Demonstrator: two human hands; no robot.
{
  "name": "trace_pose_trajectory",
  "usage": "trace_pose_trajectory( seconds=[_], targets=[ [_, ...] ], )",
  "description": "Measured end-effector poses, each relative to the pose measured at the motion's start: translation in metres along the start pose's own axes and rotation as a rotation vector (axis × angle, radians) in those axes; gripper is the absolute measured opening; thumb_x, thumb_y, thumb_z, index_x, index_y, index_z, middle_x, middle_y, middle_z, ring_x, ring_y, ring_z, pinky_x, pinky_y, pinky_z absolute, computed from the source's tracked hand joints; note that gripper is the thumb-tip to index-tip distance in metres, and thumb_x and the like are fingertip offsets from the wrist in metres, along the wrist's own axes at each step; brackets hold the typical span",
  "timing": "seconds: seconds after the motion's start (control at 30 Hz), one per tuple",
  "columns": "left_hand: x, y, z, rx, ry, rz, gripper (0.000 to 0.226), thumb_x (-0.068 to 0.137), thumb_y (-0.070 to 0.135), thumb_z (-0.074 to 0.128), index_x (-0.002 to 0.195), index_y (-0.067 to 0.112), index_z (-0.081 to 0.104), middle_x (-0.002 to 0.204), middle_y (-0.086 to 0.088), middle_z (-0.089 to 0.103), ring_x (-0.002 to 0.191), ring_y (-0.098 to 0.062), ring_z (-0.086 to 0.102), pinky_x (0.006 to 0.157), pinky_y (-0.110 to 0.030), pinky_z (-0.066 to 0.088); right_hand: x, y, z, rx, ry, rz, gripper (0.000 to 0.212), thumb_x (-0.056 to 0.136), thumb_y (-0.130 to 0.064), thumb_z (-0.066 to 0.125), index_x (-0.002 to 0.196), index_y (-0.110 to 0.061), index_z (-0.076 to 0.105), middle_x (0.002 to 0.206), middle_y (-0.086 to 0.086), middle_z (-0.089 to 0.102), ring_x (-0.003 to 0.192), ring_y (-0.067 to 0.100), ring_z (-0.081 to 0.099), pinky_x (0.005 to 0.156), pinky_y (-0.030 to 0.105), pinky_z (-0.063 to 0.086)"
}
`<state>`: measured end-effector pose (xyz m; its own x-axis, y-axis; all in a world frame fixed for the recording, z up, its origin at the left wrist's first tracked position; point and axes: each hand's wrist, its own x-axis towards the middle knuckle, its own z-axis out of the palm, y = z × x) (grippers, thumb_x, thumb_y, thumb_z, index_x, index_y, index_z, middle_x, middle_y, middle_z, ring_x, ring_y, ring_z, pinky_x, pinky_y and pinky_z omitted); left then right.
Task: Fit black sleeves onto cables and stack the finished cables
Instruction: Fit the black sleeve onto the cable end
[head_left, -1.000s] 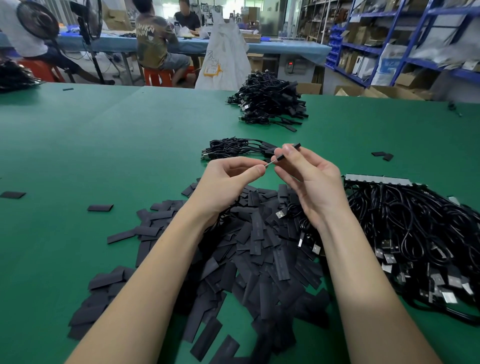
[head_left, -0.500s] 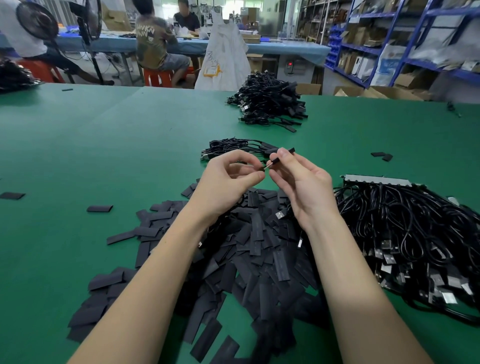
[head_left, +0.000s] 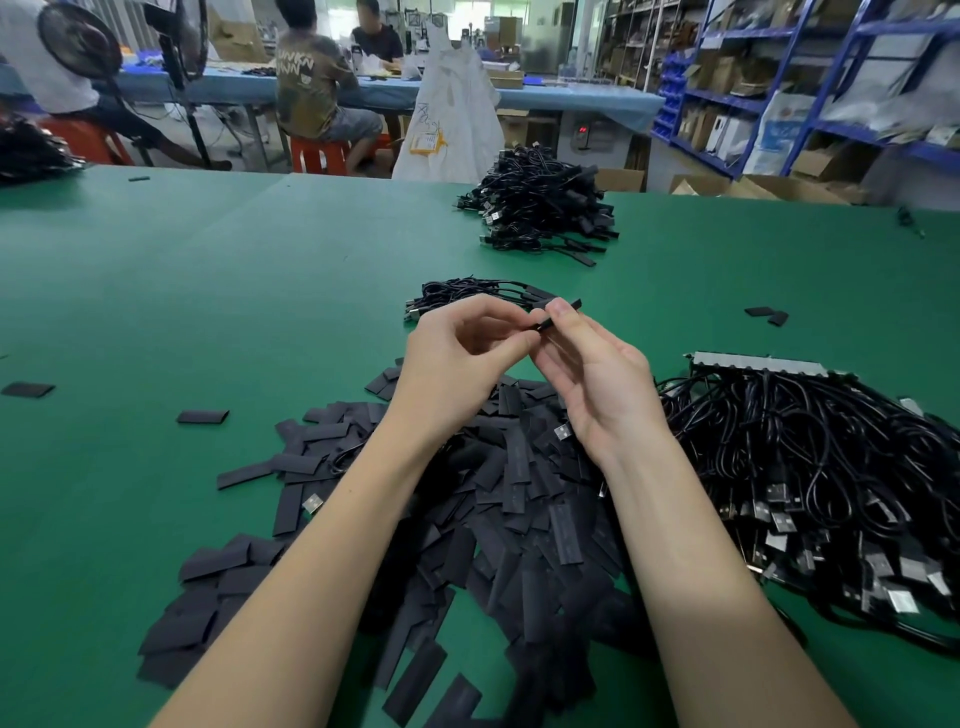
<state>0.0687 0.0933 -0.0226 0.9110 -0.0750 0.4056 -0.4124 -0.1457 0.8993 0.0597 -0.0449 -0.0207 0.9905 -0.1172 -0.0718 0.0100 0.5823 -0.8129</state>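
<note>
Nearest, below the fingers and under both forearms, a heap of flat black sleeves (head_left: 519, 499) spreads across the green table (head_left: 208, 291), with a few loose ones scattered out to the left. To the right of the fingers and lower down lies a thick tangle of unsleeved cables (head_left: 831, 467), their metal plug ends turned toward the near edge.

Above the heap the two hands meet. The left hand (head_left: 457, 358) is curled, its thumb and forefinger tips pinched together on the near end of one black sleeve (head_left: 558, 313); the other fingers fold loosely into the palm. The right hand (head_left: 597, 374) faces palm up and leftward, its fingers partly bent, thumb and forefinger pinching the same sleeve along its middle. The sleeve slants up and to the right, its far end poking past the right fingertips. Whether a cable end is inside it cannot be told.

Just beyond the fingertips, a small neat bundle of finished cables (head_left: 467, 293) lies on the table. Farther off, beyond and to the right of the fingers, a bigger pile of cables (head_left: 545, 208) sits near the table's far edge. Past that, people sit at a blue table (head_left: 571, 96), and blue shelving (head_left: 831, 78) fills the far right.
</note>
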Motion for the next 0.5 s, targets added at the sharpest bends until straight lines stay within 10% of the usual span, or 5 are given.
trace_pose_trajectory(
  seconds=[0.5],
  targets=[
    [-0.0005,-0.0001,-0.0007,-0.005,0.035,-0.001,0.011,0.084,0.005,0.08,0.089,0.01,0.072,0.078,0.008,0.075,0.074,-0.003,0.069,0.071,-0.017,0.051,-0.0035,0.0034,0.0062,-0.043,0.024,-0.138,0.027,0.093,-0.007,0.071,0.118,-0.013,0.066,0.087,0.005,0.077,0.077,0.012,0.072,0.073,0.023,0.059]
  ],
)
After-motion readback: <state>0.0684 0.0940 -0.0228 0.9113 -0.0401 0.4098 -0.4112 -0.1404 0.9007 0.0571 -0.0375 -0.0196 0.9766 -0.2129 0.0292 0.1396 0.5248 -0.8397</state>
